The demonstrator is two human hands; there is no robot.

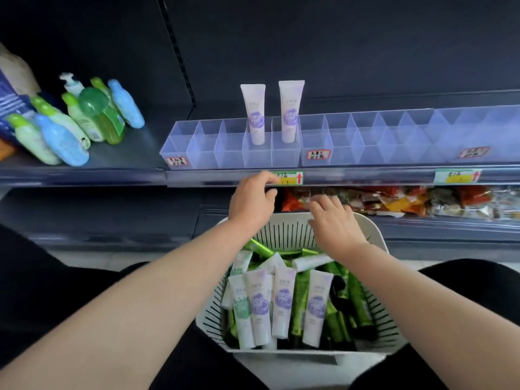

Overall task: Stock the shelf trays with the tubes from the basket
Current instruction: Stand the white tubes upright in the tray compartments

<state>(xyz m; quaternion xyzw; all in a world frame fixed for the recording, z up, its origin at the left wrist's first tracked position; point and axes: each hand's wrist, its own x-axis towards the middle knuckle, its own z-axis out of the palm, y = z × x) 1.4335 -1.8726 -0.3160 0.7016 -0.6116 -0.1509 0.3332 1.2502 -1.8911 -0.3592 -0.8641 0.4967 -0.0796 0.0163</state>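
Dark shop shelving is filling the whole background, and the middle shelf (118, 160) is carrying a row of clear divided trays (363, 142) along its front edge. Two white-and-purple tubes (255, 116) are already standing upright, crimped end up, in neighbouring compartments at the right end of the leftmost tray, one per compartment and not touching each other.

The left hand (251, 199) is sitting at the shelf's front edge just below those two, fingers curled against the rail right beside a yellow-and-green price label (291, 178). Honestly can't tell if it's gripping the rail or only touching it, but it's carrying no tube. The right hand (334, 223) is hovering over the far rim of the white slotted basket (365, 232), fingers loosely spread, released, grasping nothing.

That basket is sitting low between the person's dark-clad legs, and the loose tubes (281, 302) are piling up inside it: white-and-purple ones lying side by side toward the near rim, a white-and-green one at their left, and dark green tubes (357, 302) underneath and to the right.

Green and blue bottles (70, 125) are crowding the shelf's left end, and snack packets (399, 201) are lying on the shelf below.
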